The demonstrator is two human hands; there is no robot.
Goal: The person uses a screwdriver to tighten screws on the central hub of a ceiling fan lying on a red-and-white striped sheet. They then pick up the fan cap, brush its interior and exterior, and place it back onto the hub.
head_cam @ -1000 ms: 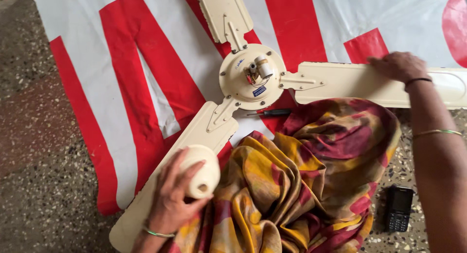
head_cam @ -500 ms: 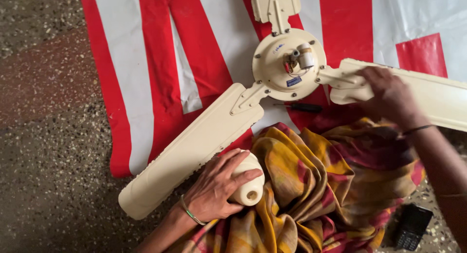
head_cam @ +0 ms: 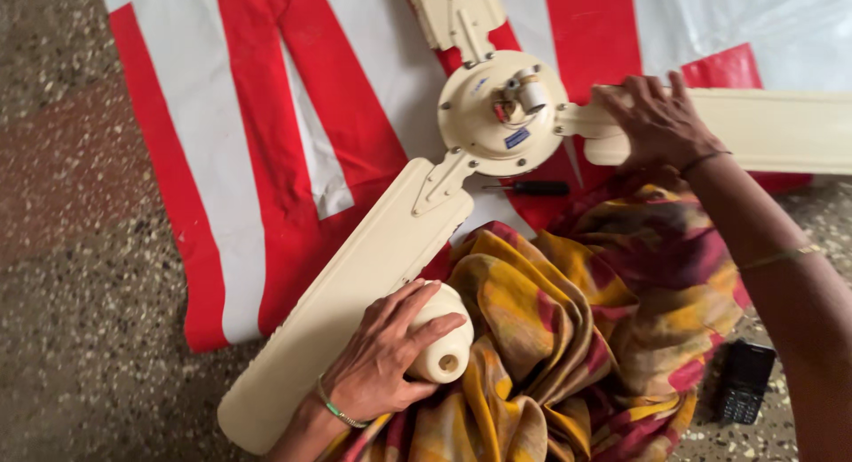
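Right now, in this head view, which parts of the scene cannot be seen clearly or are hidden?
- Right fan blade: its tip is cut off by the right edge.
- Top blade: cut off by the top edge.
- Cream canopy cup: mostly covered by the left hand.
- Blade root under the right hand: hidden.
- Screwdriver: its tip is too small to tell.
- Black phone: keys and screen are too small to make out.
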